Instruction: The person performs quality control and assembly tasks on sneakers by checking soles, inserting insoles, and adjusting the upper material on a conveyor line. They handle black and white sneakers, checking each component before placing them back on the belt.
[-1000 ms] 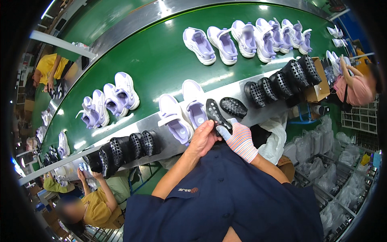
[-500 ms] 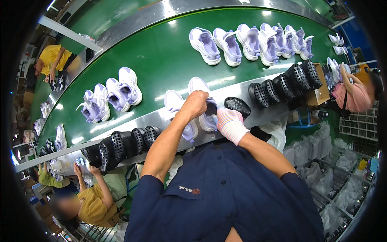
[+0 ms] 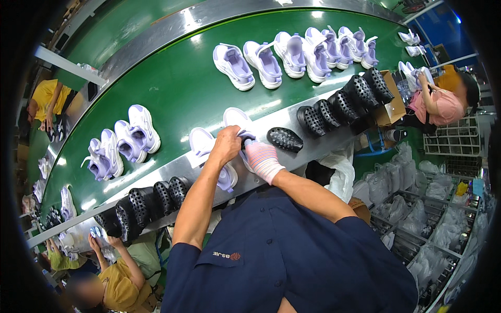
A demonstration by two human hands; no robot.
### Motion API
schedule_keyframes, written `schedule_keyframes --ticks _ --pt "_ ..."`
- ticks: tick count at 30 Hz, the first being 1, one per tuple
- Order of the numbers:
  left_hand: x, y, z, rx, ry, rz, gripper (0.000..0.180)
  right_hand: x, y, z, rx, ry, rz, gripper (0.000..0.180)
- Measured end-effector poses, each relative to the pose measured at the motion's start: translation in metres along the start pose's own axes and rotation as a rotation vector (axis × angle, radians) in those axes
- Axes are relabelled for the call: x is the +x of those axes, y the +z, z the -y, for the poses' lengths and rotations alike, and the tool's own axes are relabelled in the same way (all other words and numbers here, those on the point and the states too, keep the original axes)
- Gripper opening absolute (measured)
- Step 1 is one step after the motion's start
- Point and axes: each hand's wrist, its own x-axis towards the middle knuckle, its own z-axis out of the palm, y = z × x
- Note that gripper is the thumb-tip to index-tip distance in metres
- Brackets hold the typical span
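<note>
Left hand [image 3: 228,144]: grasping the white shoe [image 3: 237,117], near metal ledge
Gloved right hand [image 3: 262,158]: at the black insert [image 3: 246,140], grip hidden, seemingly part-way in
Spare insert [image 3: 285,139]: right, not yet inside a shoe

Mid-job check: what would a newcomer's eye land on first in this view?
Probably the bare left hand and the right hand in a striped fabric glove, both at a white-and-lilac sneaker near the centre. Next, the glossy black, hole-dotted shoe-shaped forms along the grey metal ledge, and the other sneakers on the smooth green surface beyond.
</note>
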Motion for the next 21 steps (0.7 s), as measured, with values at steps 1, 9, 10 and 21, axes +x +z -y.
schedule_keyframes --ticks 1,9,10,21 --pt "-0.003 0.006 0.004 0.030 0.067 -0.147 0.030 -0.006 0.000 -0.007 0.072 -0.060 -0.138 0.017" --pt "-0.035 0.053 -0.025 -0.115 -0.318 -0.312 0.098 -0.001 0.000 -0.035 0.209 0.222 -0.053 0.052" --pt "-0.032 0.055 -0.024 -0.110 -0.335 -0.355 0.097 0.008 0.002 -0.035 0.186 0.273 0.075 0.049" --pt "-0.067 0.049 -0.044 0.177 -0.198 -0.430 0.075 0.024 0.006 -0.048 0.120 0.277 0.060 0.027"
